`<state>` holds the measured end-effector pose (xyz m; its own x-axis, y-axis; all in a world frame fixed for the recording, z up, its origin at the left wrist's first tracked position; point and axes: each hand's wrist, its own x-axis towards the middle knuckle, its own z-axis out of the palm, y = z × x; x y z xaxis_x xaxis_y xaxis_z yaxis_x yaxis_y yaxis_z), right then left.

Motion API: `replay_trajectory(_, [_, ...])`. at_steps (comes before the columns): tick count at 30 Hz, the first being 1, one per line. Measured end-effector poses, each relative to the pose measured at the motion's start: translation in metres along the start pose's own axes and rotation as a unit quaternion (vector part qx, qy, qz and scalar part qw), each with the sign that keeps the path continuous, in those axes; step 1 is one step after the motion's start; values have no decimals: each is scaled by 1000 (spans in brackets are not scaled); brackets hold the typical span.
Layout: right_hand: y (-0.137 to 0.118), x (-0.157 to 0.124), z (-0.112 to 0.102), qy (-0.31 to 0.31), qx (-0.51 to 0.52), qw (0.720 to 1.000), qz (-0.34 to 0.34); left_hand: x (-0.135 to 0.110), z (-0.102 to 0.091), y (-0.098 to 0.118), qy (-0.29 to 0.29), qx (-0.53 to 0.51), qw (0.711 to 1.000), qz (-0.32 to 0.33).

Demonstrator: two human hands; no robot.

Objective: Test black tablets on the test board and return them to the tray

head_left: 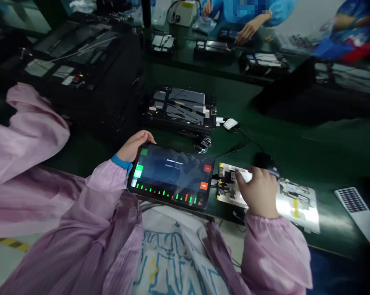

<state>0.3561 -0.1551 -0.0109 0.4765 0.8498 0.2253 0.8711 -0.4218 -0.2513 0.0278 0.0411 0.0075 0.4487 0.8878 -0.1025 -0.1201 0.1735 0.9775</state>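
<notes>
My left hand (134,146) grips the upper left corner of a lit tablet screen (175,174), its fingers partly hidden behind the edge. The screen is tilted toward me and shows green and red blocks and a row of small bars. Short cables at its right edge lead to a pale metal plate (232,198) with black and yellow connector parts. My right hand (261,192) rests over this plate, thumb apart from the other fingers, whose tips are partly hidden. Right of it lies a second silvery plate (303,207) with circuit parts and yellow tape.
An opened tablet stack (180,107) lies ahead, with a white plug (230,123) and cable beside it. Tall black stacks (89,78) stand left. A black mouse (266,162) sits behind my right hand; a keyboard (353,200) lies far right. A co-worker's hand (251,29) is across the bench.
</notes>
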Motion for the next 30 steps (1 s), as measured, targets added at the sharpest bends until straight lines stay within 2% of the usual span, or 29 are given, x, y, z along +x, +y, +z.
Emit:
replay_trajectory(1, [6, 3, 4, -31, -23, 999, 19, 0, 0, 1, 5, 6, 1000, 6])
replay_trajectory(3, [13, 6, 9, -53, -11, 998, 44, 0, 2, 2, 22, 15, 1000, 10])
replay_trajectory(5, [12, 4, 5, -43, 93, 993, 56, 0, 3, 4, 41, 12, 999, -1])
replay_trajectory(7, [6, 0, -6, -65, 245, 966, 49, 0, 5, 7, 54, -1, 998, -21])
replay_trajectory(9, [-4, -5, -20, -120, 364, 923, 28, 1, 6, 10, 60, -16, 997, -38])
replay_trajectory(11, [-14, -8, -32, -182, 412, 893, -3, 3, 7, 12, 67, -16, 997, -45])
replay_trajectory(14, [-24, -8, -39, -254, 416, 872, -39, 5, 8, 15, 80, -1, 996, -50])
replay_trajectory(16, [-27, -7, -40, -264, 410, 872, -44, 7, 8, 16, 82, 9, 995, -53])
replay_trajectory(21, [-29, -3, -40, -202, 366, 908, -8, 8, 7, 16, 82, 15, 996, -35])
replay_trajectory(25, [-32, -4, -40, -224, 367, 902, -39, 8, 6, 17, 89, 23, 995, -46])
replay_trajectory(30, [-28, -11, -21, -193, 348, 917, -39, 7, 5, 19, 92, 18, 994, -55])
